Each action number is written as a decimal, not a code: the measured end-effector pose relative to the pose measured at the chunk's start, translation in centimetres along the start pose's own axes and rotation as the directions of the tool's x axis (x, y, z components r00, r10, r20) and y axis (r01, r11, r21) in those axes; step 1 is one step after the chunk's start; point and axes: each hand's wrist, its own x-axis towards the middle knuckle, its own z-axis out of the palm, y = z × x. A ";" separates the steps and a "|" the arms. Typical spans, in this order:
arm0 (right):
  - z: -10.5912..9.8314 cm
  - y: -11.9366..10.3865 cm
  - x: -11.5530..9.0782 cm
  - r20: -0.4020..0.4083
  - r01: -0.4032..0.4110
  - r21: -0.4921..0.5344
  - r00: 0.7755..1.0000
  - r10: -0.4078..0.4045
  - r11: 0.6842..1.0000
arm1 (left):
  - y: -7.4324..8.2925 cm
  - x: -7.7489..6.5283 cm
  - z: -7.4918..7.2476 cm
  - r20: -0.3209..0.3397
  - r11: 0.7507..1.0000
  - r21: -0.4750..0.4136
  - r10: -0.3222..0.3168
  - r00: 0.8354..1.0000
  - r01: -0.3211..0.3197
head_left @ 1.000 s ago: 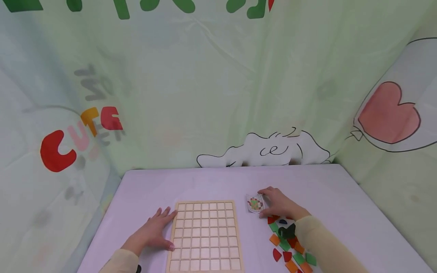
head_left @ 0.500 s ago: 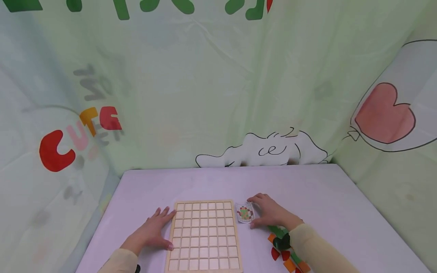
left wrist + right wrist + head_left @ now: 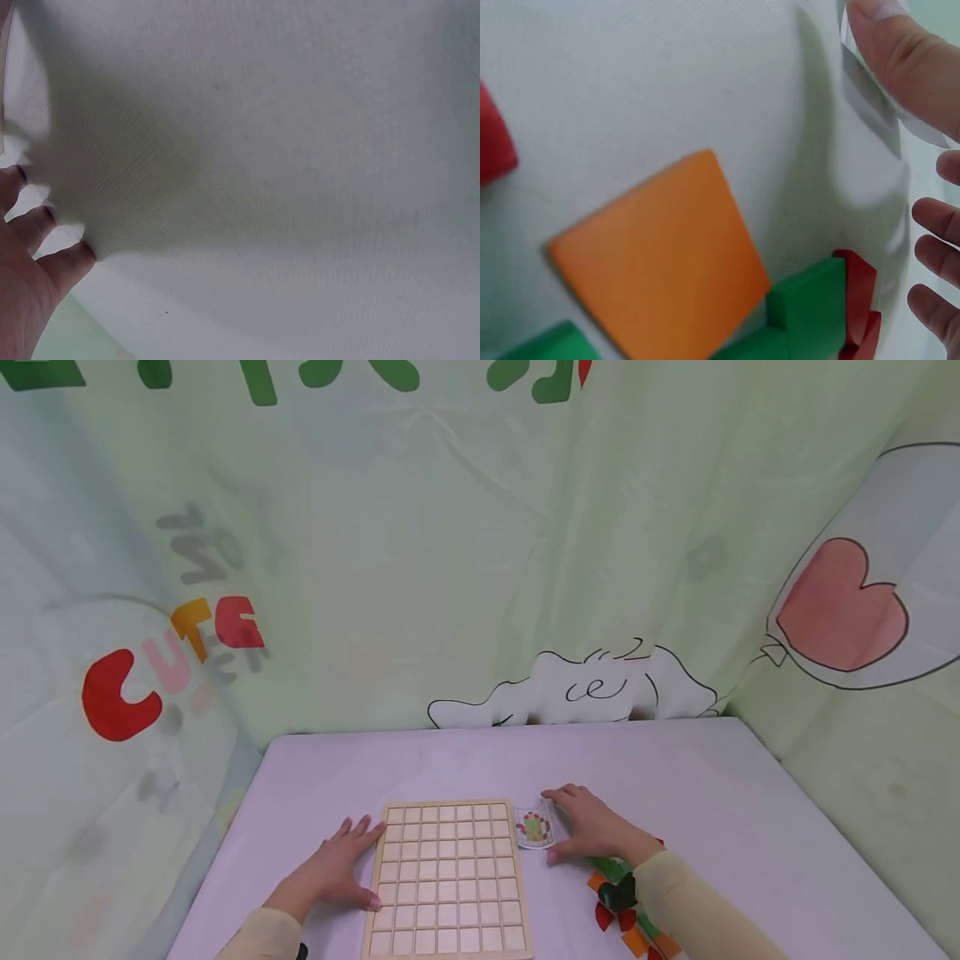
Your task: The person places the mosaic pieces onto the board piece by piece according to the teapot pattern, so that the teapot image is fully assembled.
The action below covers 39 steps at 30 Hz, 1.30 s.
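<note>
A wooden grid board (image 3: 446, 868) lies on the table in the head view. My left hand (image 3: 337, 868) rests at its left edge, fingers spread and thumb tip near the frame. A small card (image 3: 534, 828) printed with a coloured pattern lies flat against the board's upper right side. My right hand (image 3: 600, 827) is at the card's right edge, thumb and index finger spread apart at its two right corners. Under the right forearm lie orange, green and red tiles (image 3: 637, 941), partly hidden. In the right wrist view, an orange square tile (image 3: 664, 259) is close to the camera.
The pale purple table (image 3: 337, 768) is enclosed by printed curtains (image 3: 360, 568) at the back and sides. Green tiles (image 3: 810, 307) and red tiles (image 3: 859, 292) lie bunched together below the right hand.
My right hand has moved left and nearer with the card, which has gone from a spot apart from the board to its right edge. The left hand has stayed in place.
</note>
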 end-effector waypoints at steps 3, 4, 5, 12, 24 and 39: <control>-0.5 0.2 -0.4 -0.015 -0.012 -0.007 1.000 0.012 1.000 | 0.1 -0.1 0.0 -0.001 1.000 -0.002 0.008 1.000 -0.008; -0.7 0.4 -0.5 -0.022 -0.020 -0.012 1.000 0.020 1.000 | 0.1 -0.1 0.0 -0.002 1.000 0.001 0.011 1.000 -0.011; -0.9 0.6 -0.7 -0.025 -0.031 -0.006 0.999 0.031 0.999 | 0.1 -0.1 0.0 -0.003 1.000 0.005 0.014 1.000 -0.014; -2.9 3.0 -2.5 -0.036 -0.152 0.115 0.987 0.157 0.982 | 0.0 0.0 -0.4 0.000 1.000 0.017 0.019 1.000 -0.019; -3.4 5.1 -6.4 0.036 -0.245 0.189 0.969 0.243 0.951 | -0.2 0.3 0.1 0.007 1.000 0.016 0.002 1.000 -0.002; -1.6 5.3 -6.9 -0.034 -0.301 0.191 0.949 0.313 0.934 | 0.1 0.1 -0.1 0.013 1.000 -0.010 0.000 1.000 0.001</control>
